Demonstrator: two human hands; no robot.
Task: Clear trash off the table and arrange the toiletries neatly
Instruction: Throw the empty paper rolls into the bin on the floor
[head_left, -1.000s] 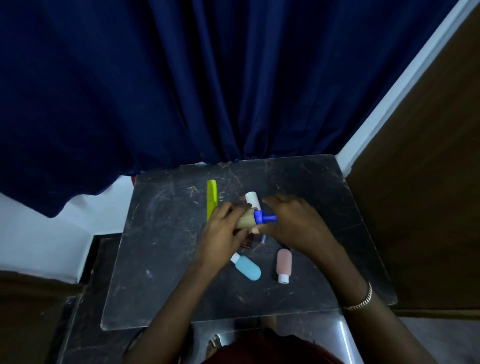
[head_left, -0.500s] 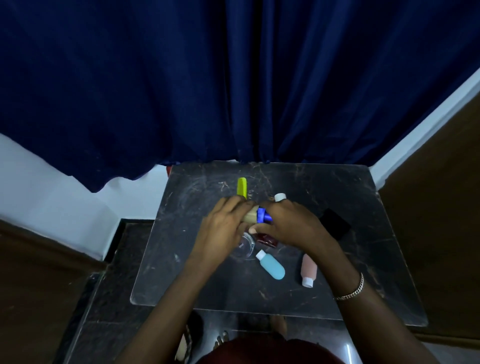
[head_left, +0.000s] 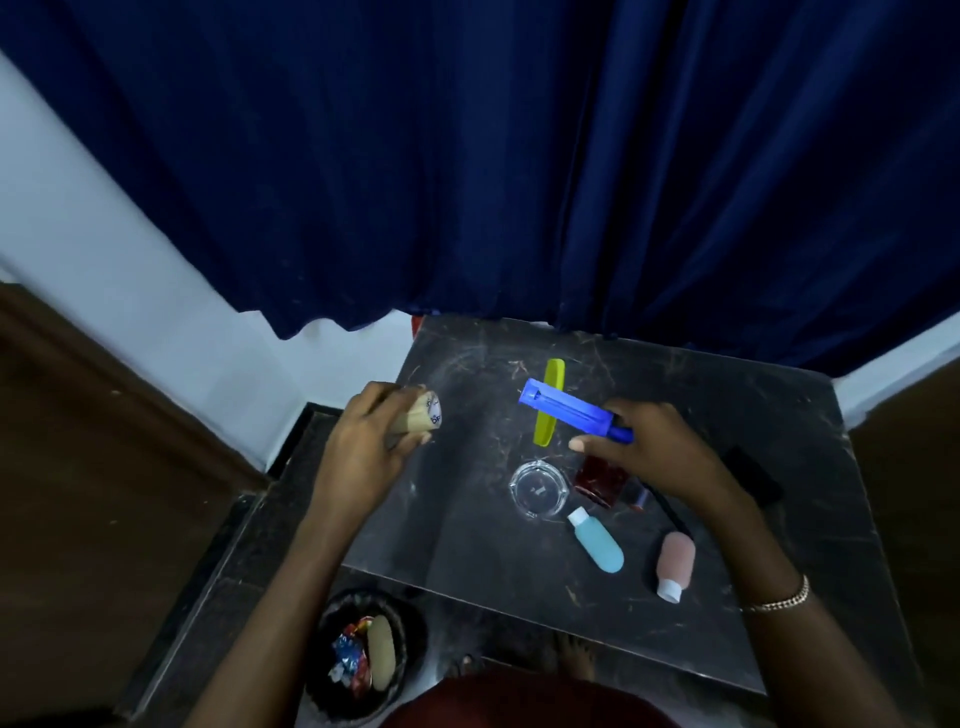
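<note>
My left hand (head_left: 363, 441) grips a tan cardboard roll (head_left: 418, 415) over the table's left edge. My right hand (head_left: 649, 447) holds a blue plastic roller holder (head_left: 571, 410) by its handle above a yellow-green comb (head_left: 549, 402). On the dark table (head_left: 467, 519) lie a clear glass dish (head_left: 538, 488), a dark red bottle (head_left: 597, 478), a light blue travel bottle (head_left: 597, 540) and a pink travel bottle (head_left: 674, 564). A thin pen-like stick (head_left: 670, 512) lies partly hidden under my right wrist.
A black bin (head_left: 363, 654) on the floor at lower left holds wrappers and another tan roll. A black flat object (head_left: 753, 475) lies right of my right hand. A blue curtain (head_left: 519, 156) hangs behind the table. A bare foot (head_left: 574, 657) shows under the table's near edge.
My hands have separated: the tan roll came off the blue holder and moved left with my left hand. The camera view swung left, bringing the bin into sight.
</note>
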